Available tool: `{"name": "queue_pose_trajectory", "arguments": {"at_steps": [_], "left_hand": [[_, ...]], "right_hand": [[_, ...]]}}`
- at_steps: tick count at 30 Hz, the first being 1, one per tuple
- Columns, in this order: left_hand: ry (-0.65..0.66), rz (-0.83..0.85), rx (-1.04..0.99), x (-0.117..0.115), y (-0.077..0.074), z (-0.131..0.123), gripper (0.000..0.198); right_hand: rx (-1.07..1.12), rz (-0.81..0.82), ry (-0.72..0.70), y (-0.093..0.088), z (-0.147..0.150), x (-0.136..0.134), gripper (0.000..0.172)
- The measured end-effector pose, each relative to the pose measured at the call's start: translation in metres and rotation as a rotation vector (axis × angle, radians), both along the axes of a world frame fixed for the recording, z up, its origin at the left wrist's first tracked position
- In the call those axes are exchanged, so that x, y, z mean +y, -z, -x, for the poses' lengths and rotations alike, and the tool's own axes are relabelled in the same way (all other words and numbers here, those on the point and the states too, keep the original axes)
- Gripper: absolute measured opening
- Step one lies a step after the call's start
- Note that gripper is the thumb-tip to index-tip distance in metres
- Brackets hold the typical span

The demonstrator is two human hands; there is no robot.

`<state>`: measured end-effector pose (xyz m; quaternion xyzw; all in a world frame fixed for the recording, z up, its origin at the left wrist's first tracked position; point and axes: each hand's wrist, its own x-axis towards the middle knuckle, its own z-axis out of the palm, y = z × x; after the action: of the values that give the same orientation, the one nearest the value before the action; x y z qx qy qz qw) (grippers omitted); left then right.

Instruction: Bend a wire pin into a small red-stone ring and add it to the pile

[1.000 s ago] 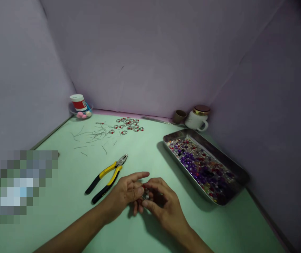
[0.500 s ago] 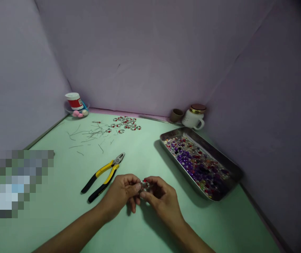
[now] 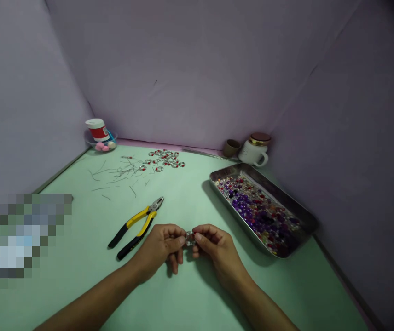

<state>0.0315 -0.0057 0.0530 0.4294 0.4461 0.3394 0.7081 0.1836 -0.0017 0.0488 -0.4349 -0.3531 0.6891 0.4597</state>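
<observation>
Between my two hands is a small ring of clear beads (image 3: 189, 238) with a red bead at its right side. My left hand (image 3: 164, 248) pinches the ring's left edge with thumb and forefinger. On the other side, the thumb and forefinger of my right hand (image 3: 216, 246) close on the ring near the red bead. Pliers (image 3: 138, 225) with yellow and black handles lie beside my left hand, jaws pointing away. Farther back, several similar bead rings (image 3: 165, 158) with red beads lie in a cluster.
Loose wire pieces (image 3: 124, 172) are scattered left of the rings. A metal tray (image 3: 281, 197) of mixed beads stands at right. Behind it are a lidded white mug (image 3: 252, 153) and a brown cup (image 3: 230, 148). A bowl (image 3: 89, 141) with a red-and-white tub (image 3: 97, 131) sits back left.
My right hand has shifted its grip, and its thumb and forefinger now pinch by the red bead. The ring shows more openly between my hands. The view has tilted slightly.
</observation>
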Motion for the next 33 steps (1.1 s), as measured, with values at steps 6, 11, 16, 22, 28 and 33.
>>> {"name": "queue_pose_trajectory", "arguments": {"at_steps": [6,11,16,22,28,33], "left_hand": [[-0.026,0.010,0.010,-0.001,-0.001,0.000,0.009],[-0.069,-0.002,0.135,-0.003,-0.007,-0.006,0.010],[-0.098,-0.017,0.194,-0.004,-0.007,-0.010,0.010],[-0.117,-0.021,0.220,-0.006,-0.002,-0.014,0.009],[-0.076,-0.015,0.108,-0.002,-0.003,-0.007,0.012],[-0.009,0.011,-0.098,0.002,-0.003,0.001,0.019]], "right_hand": [[0.006,0.025,-0.018,-0.002,0.001,-0.001,0.025],[-0.040,-0.011,-0.071,-0.005,0.002,-0.003,0.026],[-0.069,-0.010,-0.114,-0.005,0.003,-0.004,0.027],[-0.061,-0.018,-0.049,0.001,0.005,-0.005,0.024],[-0.022,-0.014,-0.056,0.002,0.001,-0.003,0.023],[0.120,0.069,-0.104,-0.002,-0.004,0.001,0.027]]}}
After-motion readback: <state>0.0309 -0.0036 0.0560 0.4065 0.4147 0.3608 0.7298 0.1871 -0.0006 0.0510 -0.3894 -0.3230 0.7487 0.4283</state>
